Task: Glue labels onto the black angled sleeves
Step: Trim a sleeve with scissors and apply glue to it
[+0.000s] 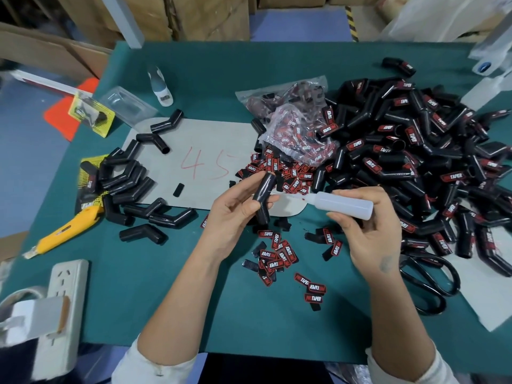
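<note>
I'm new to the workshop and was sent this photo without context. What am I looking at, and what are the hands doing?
There is no machine here: one camera worn on a person's head looks down at their own hands over a green table. The left hand grips a black angled sleeve. The right hand holds a glue bottle, its nozzle pointing at that sleeve. Loose labels lie in front, unlabelled sleeves on the left, and a pile of labelled sleeves on the right.
</note>
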Motion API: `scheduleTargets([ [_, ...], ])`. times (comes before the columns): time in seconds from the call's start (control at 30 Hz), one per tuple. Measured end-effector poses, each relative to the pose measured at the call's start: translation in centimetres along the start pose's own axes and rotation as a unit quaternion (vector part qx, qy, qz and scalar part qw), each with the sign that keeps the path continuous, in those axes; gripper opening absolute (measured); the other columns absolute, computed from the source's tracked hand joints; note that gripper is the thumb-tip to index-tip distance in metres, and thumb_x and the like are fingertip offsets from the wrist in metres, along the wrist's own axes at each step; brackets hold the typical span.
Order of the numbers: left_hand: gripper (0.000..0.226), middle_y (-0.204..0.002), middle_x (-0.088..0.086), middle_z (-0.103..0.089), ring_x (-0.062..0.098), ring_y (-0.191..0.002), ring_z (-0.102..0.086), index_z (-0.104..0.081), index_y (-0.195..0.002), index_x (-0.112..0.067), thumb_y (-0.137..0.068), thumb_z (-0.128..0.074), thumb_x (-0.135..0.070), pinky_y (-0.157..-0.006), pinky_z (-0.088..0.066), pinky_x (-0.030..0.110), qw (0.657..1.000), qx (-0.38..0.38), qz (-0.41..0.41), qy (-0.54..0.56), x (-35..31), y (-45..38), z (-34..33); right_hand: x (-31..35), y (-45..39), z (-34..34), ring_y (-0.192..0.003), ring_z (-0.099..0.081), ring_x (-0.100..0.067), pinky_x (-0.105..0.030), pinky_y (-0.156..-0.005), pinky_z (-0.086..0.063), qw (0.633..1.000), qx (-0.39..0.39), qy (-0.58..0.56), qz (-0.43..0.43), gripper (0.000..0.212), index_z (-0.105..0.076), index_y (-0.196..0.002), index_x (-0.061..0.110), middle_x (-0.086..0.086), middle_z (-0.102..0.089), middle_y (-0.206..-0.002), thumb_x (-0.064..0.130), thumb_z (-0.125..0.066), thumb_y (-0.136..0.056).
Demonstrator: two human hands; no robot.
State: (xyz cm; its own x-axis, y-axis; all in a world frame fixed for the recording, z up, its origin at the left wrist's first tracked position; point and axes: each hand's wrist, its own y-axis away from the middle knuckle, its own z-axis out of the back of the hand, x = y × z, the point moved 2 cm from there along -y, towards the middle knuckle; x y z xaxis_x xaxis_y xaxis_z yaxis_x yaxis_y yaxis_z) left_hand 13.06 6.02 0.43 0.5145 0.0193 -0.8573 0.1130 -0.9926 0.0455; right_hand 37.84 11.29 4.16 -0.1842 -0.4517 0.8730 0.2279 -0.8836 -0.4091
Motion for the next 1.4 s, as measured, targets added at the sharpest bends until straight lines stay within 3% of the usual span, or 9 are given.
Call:
scheduleTargets([
  [0.23,0.054,-0.141,0.008,-0.067,0.030,-0.117,-0.072,-0.068,-0.140,-0.023,-0.088,-0.082,-0.029,-0.102,-0.055,0.036,1.000,-0.002,-0.003,-0.011,-0.04,0.00,-0.06,0.26,0.04,-0.18,-0.103,-0.065,-0.021,-0.051,-0.084,-0.053,1.000,0.010,0.018,0.011,0.042,-0.061,-0.120,0.052,0.018,-0.064,-0.114,0.027,-0.076,-0.091],
  [0.47,0.056,-0.140,0.007,-0.067,0.029,-0.115,-0.072,-0.069,-0.138,-0.024,-0.086,-0.084,-0.034,-0.101,-0.055,0.036,1.000,-0.008,-0.002,-0.016,-0.13,0.01,-0.34,0.48,-0.02,-0.26,-0.105,-0.066,-0.019,-0.040,-0.087,-0.053,1.000,0.008,0.025,0.017,0.043,-0.061,-0.120,0.053,0.022,-0.064,-0.115,0.025,-0.076,-0.091],
  [1.0,0.056,-0.140,0.008,-0.068,0.032,-0.121,-0.069,-0.069,-0.139,-0.024,-0.086,-0.084,-0.035,-0.100,-0.055,0.035,1.000,-0.012,-0.001,-0.014,0.14,0.00,-0.10,0.61,-0.06,-0.16,-0.104,-0.065,-0.016,-0.033,-0.088,-0.050,0.999,0.003,0.036,0.023,0.044,-0.061,-0.119,0.052,0.024,-0.063,-0.115,0.024,-0.077,-0.089],
  [1.4,0.061,-0.138,0.004,-0.069,0.024,-0.120,-0.066,-0.072,-0.134,-0.027,-0.079,-0.089,-0.045,-0.096,-0.056,0.031,0.999,-0.023,0.009,-0.026,-0.13,0.02,-0.37,0.99,-0.14,-0.22,-0.106,-0.065,-0.015,-0.028,-0.090,-0.049,0.999,0.002,0.036,0.036,0.044,-0.060,-0.121,0.052,0.028,-0.063,-0.118,0.023,-0.076,-0.091],
])
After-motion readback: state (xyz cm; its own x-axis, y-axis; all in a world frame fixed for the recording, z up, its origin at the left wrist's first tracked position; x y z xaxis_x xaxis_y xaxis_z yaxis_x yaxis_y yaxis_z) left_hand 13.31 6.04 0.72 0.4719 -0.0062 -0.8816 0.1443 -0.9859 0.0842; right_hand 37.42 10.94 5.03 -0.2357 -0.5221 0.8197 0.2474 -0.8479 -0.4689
